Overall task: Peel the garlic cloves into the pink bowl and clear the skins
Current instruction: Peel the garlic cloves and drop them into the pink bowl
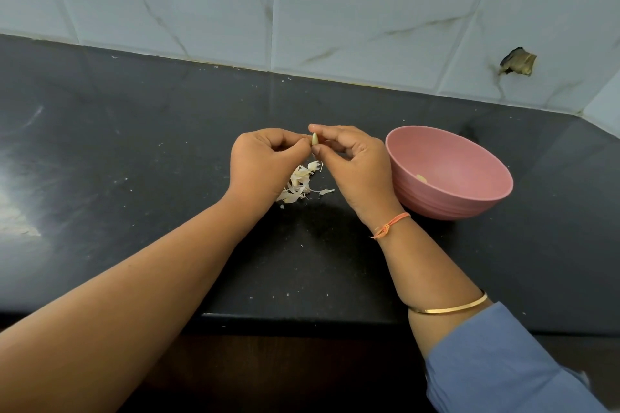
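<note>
A small pale garlic clove [315,139] is pinched between the fingertips of my right hand [355,171] and my left hand [265,164], held above the black counter. Both hands meet at the clove, fingers curled. Directly under them lies a loose pile of papery white garlic skins [298,186]. The pink bowl [476,198] stands on the counter just right of my right hand, with one peeled clove [421,178] visible inside near its left wall.
The black stone counter [134,161] runs left to right, with its front edge [302,318] close to me. A white tiled wall [302,10] rises behind it, with a broken hole [518,61] at the right.
</note>
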Available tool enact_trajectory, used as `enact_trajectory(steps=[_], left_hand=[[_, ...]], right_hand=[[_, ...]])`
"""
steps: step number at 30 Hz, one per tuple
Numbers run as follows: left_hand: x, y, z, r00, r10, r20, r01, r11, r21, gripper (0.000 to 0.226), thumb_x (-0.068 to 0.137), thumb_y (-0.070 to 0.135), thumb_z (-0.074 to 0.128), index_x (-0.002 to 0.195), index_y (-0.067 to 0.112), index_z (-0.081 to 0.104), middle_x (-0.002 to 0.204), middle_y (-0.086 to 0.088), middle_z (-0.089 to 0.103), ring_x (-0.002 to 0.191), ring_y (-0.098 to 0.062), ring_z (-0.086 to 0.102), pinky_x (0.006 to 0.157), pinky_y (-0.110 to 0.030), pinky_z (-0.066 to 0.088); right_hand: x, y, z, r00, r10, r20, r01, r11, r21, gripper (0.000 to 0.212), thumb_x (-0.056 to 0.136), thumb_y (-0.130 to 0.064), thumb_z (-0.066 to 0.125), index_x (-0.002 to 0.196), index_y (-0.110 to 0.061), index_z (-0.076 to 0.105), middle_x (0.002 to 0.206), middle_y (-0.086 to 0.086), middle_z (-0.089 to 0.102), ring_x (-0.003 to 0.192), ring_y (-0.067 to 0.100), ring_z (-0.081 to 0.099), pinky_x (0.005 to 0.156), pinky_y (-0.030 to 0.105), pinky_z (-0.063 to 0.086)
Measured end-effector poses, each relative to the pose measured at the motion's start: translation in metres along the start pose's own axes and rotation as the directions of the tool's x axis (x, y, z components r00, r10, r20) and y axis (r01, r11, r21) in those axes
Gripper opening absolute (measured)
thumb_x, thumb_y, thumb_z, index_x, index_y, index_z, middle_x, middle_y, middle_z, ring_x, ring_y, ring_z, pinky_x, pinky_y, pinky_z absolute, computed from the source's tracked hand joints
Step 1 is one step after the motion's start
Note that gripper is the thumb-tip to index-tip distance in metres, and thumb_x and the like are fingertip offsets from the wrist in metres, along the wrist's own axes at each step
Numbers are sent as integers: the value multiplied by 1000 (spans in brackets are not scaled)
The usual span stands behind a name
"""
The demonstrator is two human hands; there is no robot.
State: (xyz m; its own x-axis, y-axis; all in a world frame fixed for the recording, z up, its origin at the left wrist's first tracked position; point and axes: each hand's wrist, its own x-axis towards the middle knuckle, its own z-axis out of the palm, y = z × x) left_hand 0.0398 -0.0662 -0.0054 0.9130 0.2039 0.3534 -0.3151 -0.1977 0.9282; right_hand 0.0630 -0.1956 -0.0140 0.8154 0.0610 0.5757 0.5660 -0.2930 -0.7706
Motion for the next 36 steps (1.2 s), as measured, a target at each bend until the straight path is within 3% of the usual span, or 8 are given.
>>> enact_trajectory(steps=[9,12,16,22,30,34,36], left_hand=[[-2,3,1,1000,9,-13,-9,1000,4,18,85,18,69,73,30,71,71,5,72,73,-21,69,75,-40,58],[-3,3,1,1000,17,-1,-17,1000,6,16,86,19,68,74,28,71,72,3,72,72,-18,69,75,-40,57],[-2,1,0,1000,12,11,-12,1000,5,16,86,18,68,74,28,72,74,0,73,76,-26,69,77,-45,57],[-1,1,-1,1000,-20,3,20,999,-30,16,84,16,70,74,28,72,72,4,73,77,-28,70,78,-48,57],[2,-1,1,996,-83,-36,81,996,-43,15,84,17,68,72,24,72,74,-4,73,78,-24,71,79,-42,58],[5,-6,-1,986,-135,-98,135,991,-16,17,85,19,67,69,24,70,73,3,72,75,-16,71,80,-39,58],[6,-7,-1,982,-141,-126,142,990,-3,17,86,21,66,70,27,68,72,2,71,77,-20,70,80,-40,58]], right_hand=[[1,0,0,999,36,-7,-36,999,38,29,83,3,64,110,-9,68,102,6,67,94,17,67,84,34,56],[0,-1,0,1000,17,-12,-17,1000,15,27,83,2,65,109,-7,69,100,3,66,92,15,67,83,28,56],[0,-3,0,998,-62,-9,61,996,-69,25,82,2,66,107,-2,69,97,4,66,88,8,64,79,16,53],[0,-4,0,999,-53,-5,53,996,-71,25,81,4,66,106,-1,69,97,6,67,88,6,63,79,15,53],[0,-10,0,987,163,0,-161,974,161,27,87,3,60,105,-15,68,92,2,70,84,13,68,82,31,57],[1,-14,-2,974,225,7,-215,919,330,26,86,9,56,101,-11,65,89,2,66,80,9,64,81,28,56],[0,-15,-2,970,245,8,-230,900,371,25,86,10,56,100,-9,65,91,5,65,84,12,64,81,27,56]])
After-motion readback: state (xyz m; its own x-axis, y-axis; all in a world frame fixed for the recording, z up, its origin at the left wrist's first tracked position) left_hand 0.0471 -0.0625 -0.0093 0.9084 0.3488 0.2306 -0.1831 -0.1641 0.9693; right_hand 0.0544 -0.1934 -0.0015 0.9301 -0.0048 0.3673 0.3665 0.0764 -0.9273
